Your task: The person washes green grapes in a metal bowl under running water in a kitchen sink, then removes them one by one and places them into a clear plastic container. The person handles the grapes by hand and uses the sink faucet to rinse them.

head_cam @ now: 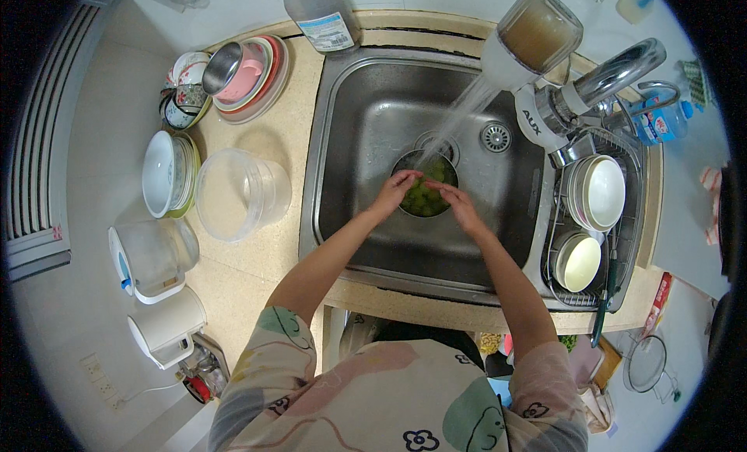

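Observation:
A round metal bowl (pixel 428 215) of green fruit (pixel 421 196), perhaps grapes, stands in the stainless steel sink (pixel 373 242). Water (pixel 458 120) streams into it from the faucet-mounted filter (pixel 513 55), marked AUX. Over the bowl's left rim reaches my left hand (pixel 397 190), its fingertips at the water's edge. From the right comes my right hand (pixel 458 204), fingers stretched across the fruit towards the left hand. Whether either hand grips a piece of fruit is too small to tell. The fruit partly hides under my fingers.
A wire dish rack (pixel 554 265) with stacked bowls (pixel 601 192) borders the sink's right side. On the left counter (pixel 251 277) are a clear plastic tub (pixel 233 195), stacked dishes (pixel 163 174), a pink cup (pixel 233 72) and pitchers (pixel 154 259). A large bottle (pixel 324 20) stands behind the sink.

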Demonstrator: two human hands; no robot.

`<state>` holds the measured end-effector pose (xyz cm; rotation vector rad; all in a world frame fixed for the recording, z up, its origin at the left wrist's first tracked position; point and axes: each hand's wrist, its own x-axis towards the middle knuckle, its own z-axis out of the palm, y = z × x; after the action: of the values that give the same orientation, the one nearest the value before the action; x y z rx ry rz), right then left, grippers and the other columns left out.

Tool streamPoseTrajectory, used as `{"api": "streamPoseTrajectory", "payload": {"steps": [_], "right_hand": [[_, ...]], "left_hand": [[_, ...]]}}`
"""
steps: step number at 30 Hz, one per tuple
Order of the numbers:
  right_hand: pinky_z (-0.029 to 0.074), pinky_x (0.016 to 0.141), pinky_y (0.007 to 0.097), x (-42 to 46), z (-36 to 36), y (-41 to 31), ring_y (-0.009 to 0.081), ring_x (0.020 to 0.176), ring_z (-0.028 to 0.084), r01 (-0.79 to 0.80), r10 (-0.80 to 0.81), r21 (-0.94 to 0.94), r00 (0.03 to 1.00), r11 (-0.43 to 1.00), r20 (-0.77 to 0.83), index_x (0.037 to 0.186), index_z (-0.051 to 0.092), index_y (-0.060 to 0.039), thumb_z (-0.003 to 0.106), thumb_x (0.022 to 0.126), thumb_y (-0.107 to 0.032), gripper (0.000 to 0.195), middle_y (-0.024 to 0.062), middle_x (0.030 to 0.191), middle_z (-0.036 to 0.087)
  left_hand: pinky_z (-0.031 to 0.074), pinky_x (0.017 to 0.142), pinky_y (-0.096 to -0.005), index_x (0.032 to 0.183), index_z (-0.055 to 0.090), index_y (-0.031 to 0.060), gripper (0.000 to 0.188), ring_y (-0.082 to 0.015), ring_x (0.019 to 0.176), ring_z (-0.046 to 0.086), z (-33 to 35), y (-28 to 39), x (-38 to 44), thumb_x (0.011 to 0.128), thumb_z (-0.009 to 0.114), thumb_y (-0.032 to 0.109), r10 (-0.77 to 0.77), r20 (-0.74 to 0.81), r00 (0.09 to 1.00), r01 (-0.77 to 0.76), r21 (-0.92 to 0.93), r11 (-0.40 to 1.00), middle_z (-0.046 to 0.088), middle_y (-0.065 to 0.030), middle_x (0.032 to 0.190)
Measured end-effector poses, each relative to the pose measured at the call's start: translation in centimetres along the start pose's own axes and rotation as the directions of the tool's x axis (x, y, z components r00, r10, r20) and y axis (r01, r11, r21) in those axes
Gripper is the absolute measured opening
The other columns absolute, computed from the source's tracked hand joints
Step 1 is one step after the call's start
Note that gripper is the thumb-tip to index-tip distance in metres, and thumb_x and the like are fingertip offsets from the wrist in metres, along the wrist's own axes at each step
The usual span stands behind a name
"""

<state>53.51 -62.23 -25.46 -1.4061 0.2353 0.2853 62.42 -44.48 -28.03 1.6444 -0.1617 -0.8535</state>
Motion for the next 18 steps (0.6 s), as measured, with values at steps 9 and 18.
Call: {"api": "streamPoseTrajectory", "payload": {"steps": [9,18], "right_hand": [[0.022,0.1,0.0303,0.2,-0.2,-0.7,0.0213,0.124,0.03,-0.203,0.214,0.084,0.963,0.976,-0.162,0.13,0.036,-0.0116,0.039,0.089,-0.034,0.047,0.0075,0.134,0.033],[0.025,0.098,0.0329,5.6,1.6,-2.3,0.0235,0.116,0.037,-0.346,0.478,0.476,0.858,0.809,-0.188,0.127,0.036,-0.0072,0.036,0.089,-0.04,0.051,0.0096,0.128,0.04]], "left_hand": [[0.029,0.096,-0.0293,0.123,0.042,0.0044,0.044,-0.0188,0.114,0.04,0.1,0.3,-1.3,0.091,0.038,0.034,-0.029,-0.169,0.985,0.036,0.04,0.999,0.045,-0.007,0.123],[0.032,0.095,-0.0343,0.123,0.04,0.0045,0.051,-0.0218,0.113,0.042,1.2,1.0,4.2,0.09,0.033,0.042,-0.323,0.004,0.947,0.281,-0.505,0.817,0.046,-0.0092,0.122]]}}
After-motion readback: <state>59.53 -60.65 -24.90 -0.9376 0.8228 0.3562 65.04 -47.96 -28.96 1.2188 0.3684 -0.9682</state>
